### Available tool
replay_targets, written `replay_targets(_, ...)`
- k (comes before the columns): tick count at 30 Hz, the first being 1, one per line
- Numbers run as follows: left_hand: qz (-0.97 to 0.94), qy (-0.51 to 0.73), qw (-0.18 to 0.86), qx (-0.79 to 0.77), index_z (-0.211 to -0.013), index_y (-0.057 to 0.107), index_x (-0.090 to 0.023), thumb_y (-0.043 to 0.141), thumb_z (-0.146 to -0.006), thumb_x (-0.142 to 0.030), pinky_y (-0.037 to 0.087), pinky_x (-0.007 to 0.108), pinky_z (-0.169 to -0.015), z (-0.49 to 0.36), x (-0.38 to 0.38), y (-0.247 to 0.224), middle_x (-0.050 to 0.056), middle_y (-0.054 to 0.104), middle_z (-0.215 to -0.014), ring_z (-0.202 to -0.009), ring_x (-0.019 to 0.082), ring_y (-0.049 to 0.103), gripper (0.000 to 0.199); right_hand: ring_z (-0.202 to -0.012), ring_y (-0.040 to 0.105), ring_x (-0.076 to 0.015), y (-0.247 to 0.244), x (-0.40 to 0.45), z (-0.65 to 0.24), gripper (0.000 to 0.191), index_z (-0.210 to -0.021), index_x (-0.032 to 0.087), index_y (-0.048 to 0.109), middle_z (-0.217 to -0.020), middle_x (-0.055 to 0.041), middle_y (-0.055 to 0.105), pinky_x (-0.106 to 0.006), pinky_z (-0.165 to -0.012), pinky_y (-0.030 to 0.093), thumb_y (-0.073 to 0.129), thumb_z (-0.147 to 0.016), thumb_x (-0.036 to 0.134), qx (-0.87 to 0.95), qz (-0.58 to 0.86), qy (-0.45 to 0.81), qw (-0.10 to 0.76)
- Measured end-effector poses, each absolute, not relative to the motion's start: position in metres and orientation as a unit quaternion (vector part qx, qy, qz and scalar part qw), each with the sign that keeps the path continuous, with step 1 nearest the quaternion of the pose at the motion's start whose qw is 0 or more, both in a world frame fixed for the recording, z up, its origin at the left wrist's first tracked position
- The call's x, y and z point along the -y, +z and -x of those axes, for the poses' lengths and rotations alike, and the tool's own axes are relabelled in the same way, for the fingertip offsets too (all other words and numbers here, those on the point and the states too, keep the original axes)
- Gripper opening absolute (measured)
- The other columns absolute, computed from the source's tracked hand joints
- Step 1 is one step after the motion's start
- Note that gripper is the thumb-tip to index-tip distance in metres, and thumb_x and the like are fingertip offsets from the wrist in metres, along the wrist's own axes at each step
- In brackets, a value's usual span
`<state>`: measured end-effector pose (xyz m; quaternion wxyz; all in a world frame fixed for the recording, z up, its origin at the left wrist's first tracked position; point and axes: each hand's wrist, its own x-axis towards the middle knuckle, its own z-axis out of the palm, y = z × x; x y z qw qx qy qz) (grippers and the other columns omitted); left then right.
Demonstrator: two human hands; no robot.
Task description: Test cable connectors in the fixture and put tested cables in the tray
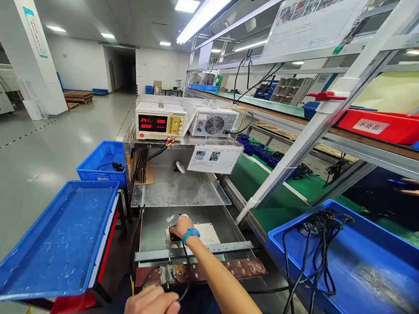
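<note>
Nearby, a wide, scuffed blue plastic tray [52,240] sat left of a shiny metal trough [155,231]. Inside the trough, the right hand [182,226] pressed curled fingers onto a small dark part [174,235] on a pale square plate [208,233]. The left hand [150,309] gripped a thin black cable [181,295] near the body.

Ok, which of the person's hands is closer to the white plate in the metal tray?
The right hand. It reaches into the metal tray and rests at the white plate's near left corner. The left hand is well short of it, near the camera, holding a black cable.
</note>
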<state>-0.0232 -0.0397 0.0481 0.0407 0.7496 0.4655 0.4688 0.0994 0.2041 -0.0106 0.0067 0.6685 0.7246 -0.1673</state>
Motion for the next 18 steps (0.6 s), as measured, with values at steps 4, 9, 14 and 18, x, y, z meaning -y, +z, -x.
replay_targets(4,-0.792,0.444,-0.019,-0.418,-0.082,0.069,-0.023,0.048,-0.095,-0.024,0.037,0.029,-0.046,0.004,0.032,0.06,-0.002,0.061,-0.055,-0.049,0.013,0.056,0.025,-0.109,0.07,-0.0306,-0.004,-0.198,-0.1,0.041,-0.108,0.01,0.075,-0.114,-0.0223,0.074,-0.028,-0.086,0.054,0.073,-0.073,0.031,-0.708,-0.684,-0.176,0.001)
replay_targets(9,-0.766,0.47,-0.012,-0.438,-0.071,0.065,-0.024,0.036,-0.1,-0.032,0.029,0.033,-0.048,-0.02,0.029,0.051,-0.001,0.055,-0.051,-0.048,0.014,0.051,0.042,-0.112,0.069,-0.0304,0.0,-0.193,-0.1,0.041,-0.112,0.01,0.074,-0.119,-0.023,0.072,-0.028,-0.088,0.054,0.068,-0.079,0.033,-0.699,-0.693,-0.173,-0.014)
replay_targets(14,-0.775,0.464,-0.008,-0.43,-0.069,0.062,-0.024,0.036,-0.099,-0.03,0.027,0.034,-0.05,-0.029,0.028,0.043,-0.001,0.054,-0.052,-0.05,0.014,0.05,0.04,-0.112,0.069,-0.0319,-0.003,-0.195,-0.1,0.042,-0.113,0.006,0.073,-0.12,-0.0251,0.07,-0.03,-0.09,0.054,0.067,-0.08,0.031,-0.703,-0.689,-0.175,-0.009)
replay_targets(18,-0.776,0.467,-0.014,-0.424,-0.066,0.06,-0.024,0.039,-0.097,-0.027,0.027,0.035,-0.051,-0.034,0.028,0.045,-0.001,0.054,-0.053,-0.052,0.014,0.05,0.037,-0.112,0.069,-0.0326,-0.005,-0.197,-0.098,0.041,-0.114,0.004,0.072,-0.118,-0.0265,0.071,-0.031,-0.089,0.054,0.067,-0.077,0.021,-0.707,-0.683,-0.185,-0.001)
